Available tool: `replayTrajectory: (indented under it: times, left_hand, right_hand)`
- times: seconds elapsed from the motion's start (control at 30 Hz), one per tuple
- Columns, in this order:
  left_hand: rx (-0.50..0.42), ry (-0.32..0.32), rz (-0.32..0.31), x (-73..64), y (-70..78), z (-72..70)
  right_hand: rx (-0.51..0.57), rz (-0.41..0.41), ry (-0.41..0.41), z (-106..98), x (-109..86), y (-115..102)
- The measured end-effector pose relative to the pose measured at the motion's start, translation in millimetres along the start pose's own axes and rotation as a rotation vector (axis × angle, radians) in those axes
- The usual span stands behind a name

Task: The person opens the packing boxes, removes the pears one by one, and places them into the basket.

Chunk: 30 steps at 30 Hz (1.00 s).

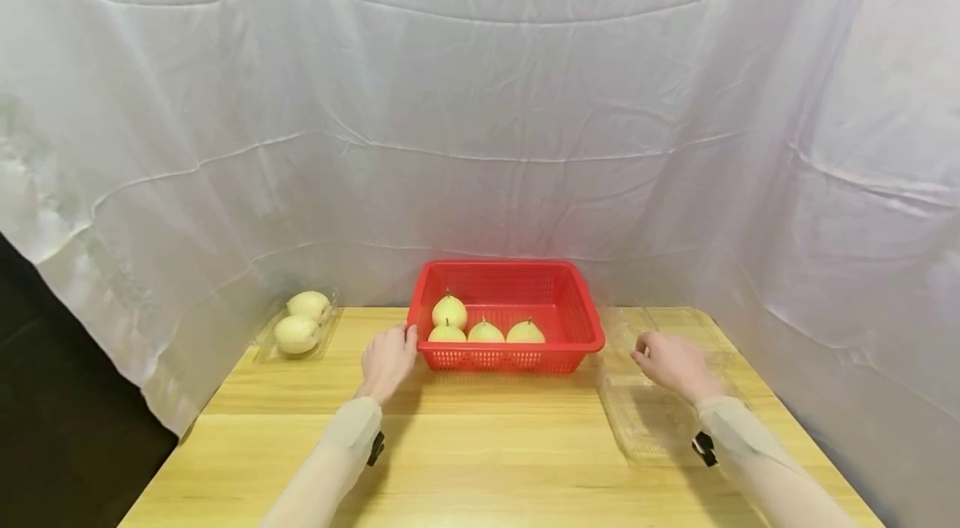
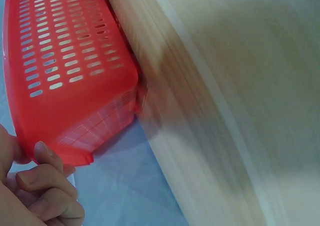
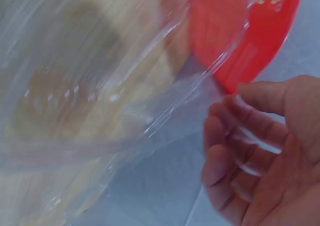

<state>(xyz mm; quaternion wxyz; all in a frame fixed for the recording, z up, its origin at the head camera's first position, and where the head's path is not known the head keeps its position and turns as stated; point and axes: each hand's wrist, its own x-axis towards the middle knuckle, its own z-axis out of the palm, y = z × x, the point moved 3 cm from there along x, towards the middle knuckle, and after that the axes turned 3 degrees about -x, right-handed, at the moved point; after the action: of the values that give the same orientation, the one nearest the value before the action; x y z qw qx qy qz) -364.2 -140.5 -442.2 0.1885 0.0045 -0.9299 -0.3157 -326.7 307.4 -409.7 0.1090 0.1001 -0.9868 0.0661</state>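
Note:
A red plastic basket (image 1: 487,359) stands at the back middle of the table with several yellow pears (image 1: 449,312) inside, stems upward. My left hand (image 1: 388,360) grips the rim at the basket's left front corner. In the left wrist view its thumb and curled fingers (image 2: 42,178) hold that rim (image 2: 75,158). To the right of the basket, my right hand (image 1: 675,363) hovers over a clear plastic clamshell box (image 1: 637,428). Its fingers (image 3: 217,166) curve loosely in the right wrist view, with nothing visible between them; the box's transparent wall (image 3: 150,128) is beside them.
On the far left, two pale yellow fruits (image 1: 297,334) sit in a clear plastic tray (image 1: 318,349). More clear plastic (image 1: 686,320) lies at the back right. A grey-white curtain (image 1: 480,136) surrounds the wooden table (image 1: 480,461) at the back and sides.

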Motion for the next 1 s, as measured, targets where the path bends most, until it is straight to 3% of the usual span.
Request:
replayTrajectory:
  times: [0.27, 0.4, 0.7, 0.83, 1.0]
  left_hand:
    - [-0.019, -0.001, 0.003, -1.3, -8.1, -3.1]
    - [-0.018, -0.018, 0.0, 0.1, -14.1, -6.1]
    - [0.036, -0.066, -0.002, 11.8, -36.0, -15.7]
    - [0.094, -0.034, 0.006, 16.8, -51.7, -24.5]
    - [0.141, -0.003, -0.048, 21.2, -76.3, -37.1]
  right_hand:
    - [0.113, -0.071, 0.154, 3.2, 14.5, -33.0]
    - [0.115, -0.163, 0.217, 7.3, 18.2, -48.2]
    - [0.067, -0.297, 0.196, 16.5, 21.7, -64.5]
    - [0.079, -0.31, 0.195, 17.2, 23.4, -65.1]
    - [0.079, -0.298, 0.195, 17.2, 23.4, -67.6]
